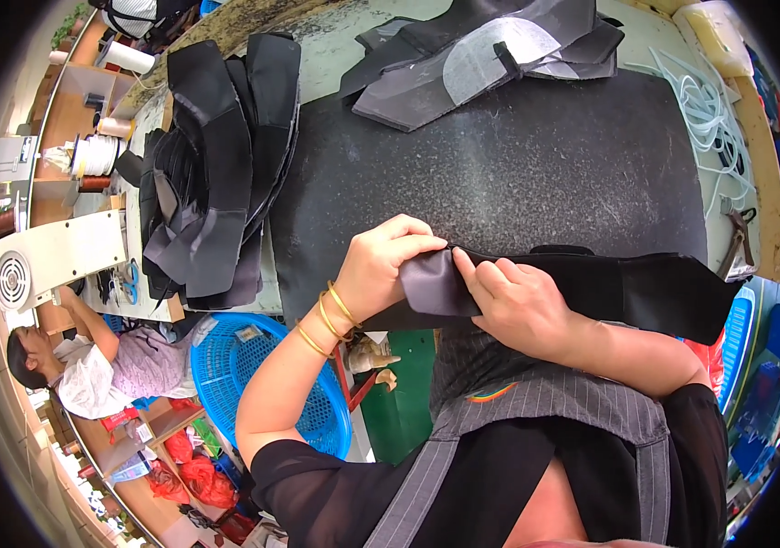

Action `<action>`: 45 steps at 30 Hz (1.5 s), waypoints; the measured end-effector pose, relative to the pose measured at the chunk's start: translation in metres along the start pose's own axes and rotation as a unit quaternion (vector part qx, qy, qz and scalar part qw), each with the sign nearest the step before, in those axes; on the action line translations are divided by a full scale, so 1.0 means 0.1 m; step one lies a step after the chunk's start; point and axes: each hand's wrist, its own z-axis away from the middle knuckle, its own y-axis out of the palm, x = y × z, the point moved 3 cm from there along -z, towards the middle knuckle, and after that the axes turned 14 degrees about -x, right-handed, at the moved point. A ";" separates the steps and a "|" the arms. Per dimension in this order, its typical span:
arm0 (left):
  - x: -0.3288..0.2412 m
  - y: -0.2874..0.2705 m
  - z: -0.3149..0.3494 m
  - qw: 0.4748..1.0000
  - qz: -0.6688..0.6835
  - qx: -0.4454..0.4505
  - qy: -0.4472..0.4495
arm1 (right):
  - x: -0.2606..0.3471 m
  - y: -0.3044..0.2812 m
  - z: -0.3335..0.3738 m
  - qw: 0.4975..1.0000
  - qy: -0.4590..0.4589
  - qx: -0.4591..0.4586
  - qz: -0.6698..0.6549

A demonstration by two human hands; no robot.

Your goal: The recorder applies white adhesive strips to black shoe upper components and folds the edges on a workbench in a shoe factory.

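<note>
A long black fabric strip (pixel 591 285) lies along the near edge of the dark work mat, its left end turned up to show a grey satiny side. My left hand (pixel 385 258), with gold bangles at the wrist, pinches the strip's upper edge near that end. Close beside it, my right hand (pixel 518 306) grips the same strip, index finger extended to the edge by the left fingertips and the other fingers curled. Part of the strip is hidden under the right hand.
Black fabric pieces (pixel 216 137) are heaped left of the mat (pixel 499 164). More dark pieces (pixel 490 64), one with a pale rounded patch, lie at the far edge. Pale tubing (pixel 714 119) coils at right. A blue basket (pixel 225 352) stands lower left; another person (pixel 106 365) sits beyond it.
</note>
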 end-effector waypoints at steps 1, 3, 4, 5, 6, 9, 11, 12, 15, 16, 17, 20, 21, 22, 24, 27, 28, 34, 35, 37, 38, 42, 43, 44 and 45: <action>0.00 0.02 0.01 1.000 0.000 0.000 -0.002 | 0.01 0.00 -0.01 1.000 0.006 -0.008 0.003; -0.06 0.04 0.00 0.992 -0.082 -0.034 0.090 | 0.02 0.00 -0.02 1.000 0.013 -0.014 0.004; -0.07 0.05 0.00 0.992 -0.081 -0.033 0.089 | 0.02 -0.02 -0.04 1.000 0.015 -0.008 0.016; -0.07 0.05 -0.01 0.991 -0.088 -0.046 0.095 | 0.03 -0.02 -0.04 0.999 0.016 -0.002 0.028; -0.08 0.05 0.00 0.989 -0.094 -0.059 0.102 | 0.04 -0.02 -0.02 0.999 0.017 -0.001 0.027; -0.03 0.01 -0.02 0.996 -0.066 -0.015 0.063 | 0.00 -0.02 -0.02 0.999 0.025 -0.009 0.024; -0.02 -0.01 -0.02 0.998 -0.049 0.008 0.032 | 0.00 -0.01 0.00 1.000 0.023 0.001 0.015; 0.01 -0.02 -0.02 0.999 -0.025 0.019 0.016 | 0.00 -0.02 -0.01 1.000 0.023 0.003 0.015; 0.00 -0.03 0.00 0.999 0.005 0.031 -0.019 | 0.06 0.01 -0.01 0.998 -0.009 0.045 0.035; 0.01 -0.03 -0.01 0.999 0.000 0.034 -0.010 | 0.07 0.03 0.00 0.998 -0.011 0.045 0.053; 0.03 -0.05 -0.02 1.000 0.000 0.027 -0.011 | 0.07 0.04 0.00 0.996 -0.013 0.046 0.069; 0.00 -0.08 0.01 0.977 -0.133 0.023 0.164 | 0.08 0.05 -0.01 0.994 -0.016 0.063 0.089; -0.03 -0.10 0.00 0.949 -0.197 0.033 0.244 | 0.09 0.05 -0.04 0.994 -0.020 0.069 0.085; -0.09 -0.11 0.01 0.910 -0.257 0.045 0.321 | 0.11 0.03 -0.09 0.993 -0.013 0.066 0.100; -0.23 -0.16 -0.06 0.900 -0.323 -0.004 0.294 | 0.17 0.05 -0.13 0.991 -0.004 0.068 0.111; -0.46 -0.07 0.07 0.889 -0.338 0.023 0.307 | 0.15 0.11 -0.18 0.975 0.074 0.155 0.139; -0.45 -0.02 0.24 0.891 -0.331 0.050 0.307 | 0.15 0.08 -0.15 0.976 0.071 0.155 0.139; -0.71 0.38 0.47 0.990 -0.133 0.043 0.030 | 0.06 -0.41 0.39 0.989 -0.079 -0.047 0.116; -0.74 0.50 0.49 0.993 -0.104 0.054 0.035 | 0.04 -0.45 0.41 0.989 -0.080 -0.045 0.115; -0.73 0.60 0.57 0.991 -0.090 0.087 0.045 | -0.05 -0.56 0.47 0.983 -0.144 -0.057 0.098; -0.74 0.60 0.59 0.991 -0.091 0.088 0.040 | -0.10 -0.62 0.53 0.982 -0.147 -0.058 0.100; -0.84 0.59 0.48 0.981 -0.161 0.053 0.096 | -0.29 -0.72 0.62 0.982 -0.173 -0.031 0.064; -0.86 0.68 0.37 0.980 -0.174 0.000 0.100 | -0.34 -0.68 0.57 0.984 -0.169 0.003 0.053; -0.94 0.70 0.28 0.977 -0.180 -0.049 0.100 | -0.33 -0.72 0.42 0.983 -0.172 -0.015 0.054; -0.93 0.64 0.15 0.967 -0.219 -0.064 0.113 | -0.31 -0.82 0.18 0.978 -0.203 -0.045 0.009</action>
